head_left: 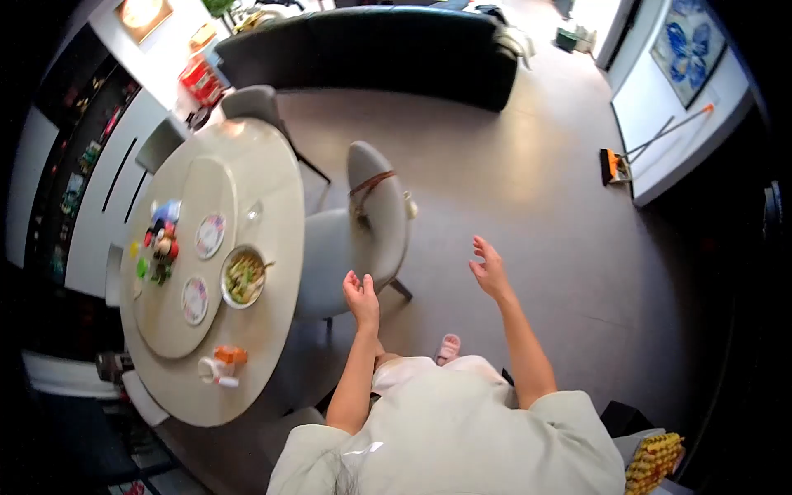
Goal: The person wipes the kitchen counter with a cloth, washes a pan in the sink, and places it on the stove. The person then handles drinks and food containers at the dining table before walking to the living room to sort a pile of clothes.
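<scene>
Both my hands are raised in front of my body with nothing in them. My left hand (361, 299) is open, its fingers loosely bent and the thumb apart. It appears nearest to the grey chair (378, 216), which has a brown strap over its backrest; I cannot tell whether they touch. Over the floor to the right is my right hand (488, 268), open with fingers stretched forward and the thumb apart. On the round table (276, 177) at left, a bowl of food (245, 276) stands near the edge closest to the chair.
The table's turntable (186, 334) carries two patterned plates (209, 236) and small figures (162, 243). An orange item and a white cup (208, 370) sit nearer me. A dark sofa (371, 51) spans the back. A broom and dustpan (615, 167) lean at the right wall.
</scene>
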The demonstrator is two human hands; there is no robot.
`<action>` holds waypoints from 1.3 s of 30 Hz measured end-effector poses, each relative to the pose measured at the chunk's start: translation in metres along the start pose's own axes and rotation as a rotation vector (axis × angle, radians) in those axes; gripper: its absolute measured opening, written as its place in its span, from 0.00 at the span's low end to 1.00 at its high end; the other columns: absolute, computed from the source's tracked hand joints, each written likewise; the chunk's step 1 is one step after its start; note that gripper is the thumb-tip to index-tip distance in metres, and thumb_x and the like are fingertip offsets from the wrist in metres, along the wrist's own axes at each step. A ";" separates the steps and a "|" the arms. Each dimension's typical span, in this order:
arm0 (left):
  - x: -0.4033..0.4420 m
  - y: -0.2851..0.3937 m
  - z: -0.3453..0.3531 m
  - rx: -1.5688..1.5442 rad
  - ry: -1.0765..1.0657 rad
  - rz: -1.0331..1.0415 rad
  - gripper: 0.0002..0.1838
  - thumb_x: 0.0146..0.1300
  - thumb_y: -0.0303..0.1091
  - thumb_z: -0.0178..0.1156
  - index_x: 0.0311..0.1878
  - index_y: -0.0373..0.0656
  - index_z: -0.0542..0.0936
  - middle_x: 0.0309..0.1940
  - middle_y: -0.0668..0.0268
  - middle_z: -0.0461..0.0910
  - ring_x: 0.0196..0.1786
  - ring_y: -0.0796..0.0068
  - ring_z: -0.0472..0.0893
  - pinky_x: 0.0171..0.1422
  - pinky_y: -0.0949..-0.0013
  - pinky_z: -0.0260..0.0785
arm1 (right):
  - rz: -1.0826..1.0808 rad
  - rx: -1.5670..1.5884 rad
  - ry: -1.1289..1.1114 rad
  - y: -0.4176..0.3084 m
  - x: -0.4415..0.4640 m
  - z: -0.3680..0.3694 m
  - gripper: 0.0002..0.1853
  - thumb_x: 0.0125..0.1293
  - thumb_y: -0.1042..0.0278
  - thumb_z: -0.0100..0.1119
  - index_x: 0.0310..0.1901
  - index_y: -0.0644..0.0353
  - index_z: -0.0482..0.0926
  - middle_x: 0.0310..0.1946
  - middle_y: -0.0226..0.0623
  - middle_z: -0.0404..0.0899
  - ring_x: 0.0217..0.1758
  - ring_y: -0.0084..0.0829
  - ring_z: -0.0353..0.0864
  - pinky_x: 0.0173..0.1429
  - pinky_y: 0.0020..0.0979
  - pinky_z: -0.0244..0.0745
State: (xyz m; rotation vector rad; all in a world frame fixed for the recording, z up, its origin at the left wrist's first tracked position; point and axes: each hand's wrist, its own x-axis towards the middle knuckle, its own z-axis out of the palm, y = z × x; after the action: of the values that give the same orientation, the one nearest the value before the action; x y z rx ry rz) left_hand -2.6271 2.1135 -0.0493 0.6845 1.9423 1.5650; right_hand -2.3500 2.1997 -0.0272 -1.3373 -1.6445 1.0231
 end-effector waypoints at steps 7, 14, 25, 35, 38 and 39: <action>0.005 0.029 0.179 0.044 -0.306 0.150 0.22 0.64 0.33 0.59 0.58 0.35 0.69 0.55 0.54 0.71 0.59 0.64 0.70 0.65 0.64 0.63 | 0.154 -0.029 0.378 0.063 0.040 -0.154 0.28 0.59 0.78 0.57 0.63 0.57 0.66 0.54 0.45 0.75 0.55 0.38 0.78 0.49 0.35 0.79; 0.080 0.051 0.381 -0.022 -0.526 0.170 0.20 0.64 0.34 0.59 0.57 0.36 0.71 0.53 0.57 0.73 0.56 0.66 0.73 0.62 0.66 0.65 | 0.243 -0.016 0.599 0.123 0.132 -0.256 0.27 0.60 0.79 0.56 0.63 0.59 0.67 0.54 0.45 0.76 0.55 0.37 0.78 0.53 0.35 0.78; 0.181 0.169 0.686 -0.055 -0.766 0.119 0.19 0.64 0.33 0.58 0.56 0.36 0.71 0.52 0.59 0.73 0.55 0.71 0.73 0.62 0.69 0.66 | 0.360 -0.064 0.774 0.193 0.348 -0.422 0.26 0.62 0.78 0.55 0.62 0.62 0.66 0.55 0.46 0.74 0.57 0.37 0.77 0.59 0.35 0.73; 0.264 0.216 0.980 -0.005 -0.770 0.138 0.18 0.64 0.33 0.58 0.55 0.38 0.72 0.48 0.64 0.75 0.51 0.75 0.74 0.58 0.72 0.67 | 0.367 -0.039 0.846 0.333 0.562 -0.584 0.25 0.63 0.78 0.54 0.62 0.63 0.65 0.55 0.46 0.73 0.57 0.34 0.76 0.59 0.31 0.72; 0.285 0.236 1.072 -0.005 -0.759 0.136 0.18 0.64 0.33 0.59 0.55 0.37 0.73 0.46 0.64 0.76 0.50 0.75 0.75 0.57 0.72 0.67 | 0.362 -0.019 0.837 0.364 0.649 -0.651 0.24 0.63 0.79 0.54 0.62 0.64 0.66 0.55 0.45 0.74 0.57 0.33 0.76 0.58 0.31 0.73; 0.289 0.253 1.098 -0.009 -0.769 0.141 0.17 0.64 0.33 0.58 0.55 0.38 0.73 0.46 0.65 0.76 0.50 0.76 0.74 0.57 0.73 0.67 | 0.367 -0.007 0.836 0.369 0.679 -0.670 0.24 0.62 0.79 0.54 0.62 0.64 0.66 0.55 0.45 0.74 0.57 0.32 0.76 0.57 0.30 0.73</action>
State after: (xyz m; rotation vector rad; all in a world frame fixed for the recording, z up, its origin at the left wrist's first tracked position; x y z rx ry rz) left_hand -2.0633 3.1301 -0.0200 1.2217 1.3266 1.1319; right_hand -1.7051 2.9925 -0.0597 -1.7858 -0.7925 0.5110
